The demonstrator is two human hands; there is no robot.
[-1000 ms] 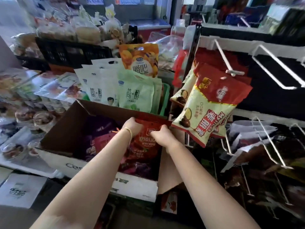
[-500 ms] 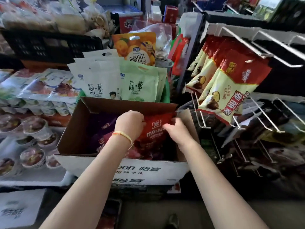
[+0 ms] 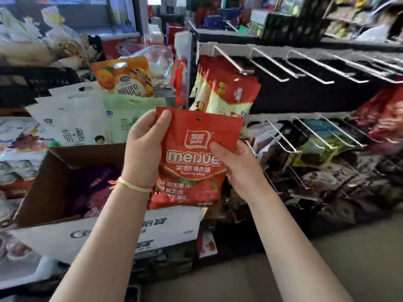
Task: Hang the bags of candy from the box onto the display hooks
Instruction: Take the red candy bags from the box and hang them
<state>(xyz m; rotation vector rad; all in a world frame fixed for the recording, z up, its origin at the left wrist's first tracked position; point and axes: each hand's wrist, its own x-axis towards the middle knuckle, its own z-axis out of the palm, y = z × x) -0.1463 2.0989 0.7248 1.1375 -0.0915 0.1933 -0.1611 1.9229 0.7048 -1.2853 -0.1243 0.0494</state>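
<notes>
L hand (image 3: pixel 145 153) and R hand (image 3: pixel 236 168) both grip one red bag (image 3: pixel 194 158), thumbs on the front, fingers curled behind. 0.5 s ago the bag was still down in the box (image 3: pixel 65 214) w/ both hands reaching in; now it's lifted clear, upright, label facing out, held between box and rack. So pickup looks done, hanging is next, prob. on a bare hook (image 3: pixel 270 66) up right. Bag: glossy plastic film, flat pouch, small punched hole (image 3: pixel 198 118) near the top edge. Box: brown cardboard, flaps open, purple bags (image 3: pixel 93 188) left inside. Hooks: thin metal wire loops. Hung bags (image 3: pixel 229 92) sit just behind.
</notes>
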